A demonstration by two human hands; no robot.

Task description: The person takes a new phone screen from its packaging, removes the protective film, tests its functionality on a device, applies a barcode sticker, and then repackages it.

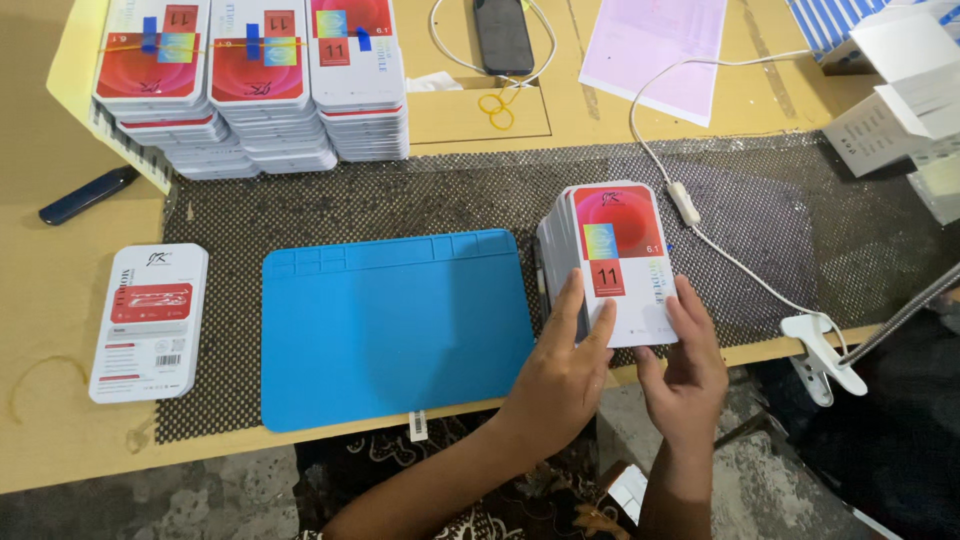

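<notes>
A short stack of flat white boxes with red covers (612, 240) rests on the dark mesh mat near the table's front edge. My left hand (562, 370) holds its near left corner, fingers lying on the top box. My right hand (688, 372) grips the near right corner of the same stack. To the left lies a blue silicone mat (390, 325) with nothing on it. Further left a single white box (148, 322) lies face down.
Three tall piles of the same boxes (255, 85) stand at the back left. A black phone (503, 35), yellow rubber bands (497, 108), a pink sheet (660, 50) and a white cable with switch (684, 203) lie behind. A white clamp (820, 350) grips the right edge.
</notes>
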